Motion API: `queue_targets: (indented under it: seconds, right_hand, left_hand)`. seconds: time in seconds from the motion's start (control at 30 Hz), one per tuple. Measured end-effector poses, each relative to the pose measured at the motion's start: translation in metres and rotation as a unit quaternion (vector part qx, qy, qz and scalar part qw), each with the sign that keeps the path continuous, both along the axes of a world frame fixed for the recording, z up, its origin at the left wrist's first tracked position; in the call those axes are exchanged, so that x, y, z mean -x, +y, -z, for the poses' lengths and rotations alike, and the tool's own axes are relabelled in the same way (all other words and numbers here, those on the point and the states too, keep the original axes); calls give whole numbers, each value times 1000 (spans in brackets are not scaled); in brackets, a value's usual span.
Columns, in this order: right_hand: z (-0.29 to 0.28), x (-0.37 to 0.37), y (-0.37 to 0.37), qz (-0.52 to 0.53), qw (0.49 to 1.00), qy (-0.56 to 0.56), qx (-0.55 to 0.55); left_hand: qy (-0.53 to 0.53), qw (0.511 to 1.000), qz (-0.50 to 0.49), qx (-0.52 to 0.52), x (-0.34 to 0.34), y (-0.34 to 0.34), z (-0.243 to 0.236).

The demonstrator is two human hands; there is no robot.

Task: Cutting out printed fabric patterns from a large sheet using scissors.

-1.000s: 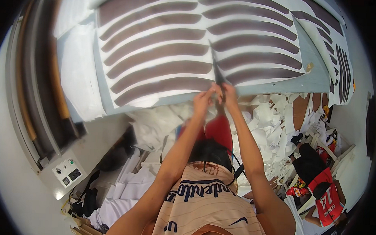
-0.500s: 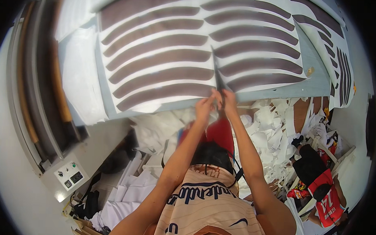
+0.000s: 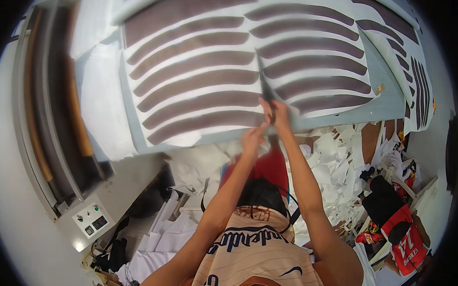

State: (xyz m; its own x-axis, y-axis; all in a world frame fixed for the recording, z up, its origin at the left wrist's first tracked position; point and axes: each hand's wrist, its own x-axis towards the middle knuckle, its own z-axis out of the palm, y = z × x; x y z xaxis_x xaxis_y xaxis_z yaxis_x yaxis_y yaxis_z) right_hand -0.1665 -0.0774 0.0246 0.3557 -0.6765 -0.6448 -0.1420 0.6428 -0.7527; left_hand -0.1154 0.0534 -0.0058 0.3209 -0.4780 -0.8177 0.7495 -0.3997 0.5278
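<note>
Scissors: from where I stand, a dark pair of scissors lies over the middle of the counter's near edge, tips aimed at the far edge.
Right hand: the right hand is wrapped around the handles, close above the near edge; how wide the blades are parted I can't make out.
Left hand: the left hand is just below it, at the near edge, fingers bunched toward the handles. It's blurred, so I cannot tell whether it pinches the material or only rests beside the scissors.
Patterned sheet: the white patterned sheet covers the middle of the counter, its dark curved strips in two columns, with the blades between them.
Step in hand: I'd judge it to be cutting up the pale gap, parting left column from right.
Next move: by my reckoning it calls for a straight line toward the far edge, the sheet kept flat and the tips clear of the strip ends on either side.
Left end of counter: a plain white sheet hangs over the near left corner.
Right end of counter: another patterned piece droops past the near right corner.
Floor: pale scraps are heaped below the near edge.
</note>
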Motion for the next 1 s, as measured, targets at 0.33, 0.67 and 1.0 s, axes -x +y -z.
queue_targets:
  seconds: [0.33,0.67,1.0]
  right_hand:
    - [3,-11,-37,-60,996,60,27]
    - [-9,-46,-58,-38,995,67,59]
    - [-13,-61,-92,-47,996,53,63]
  left_hand:
    - [-13,1000,6,-17,-2,3,14]
    - [8,1000,21,-5,-8,-3,-4]
    - [34,999,-3,11,-11,-8,-13]
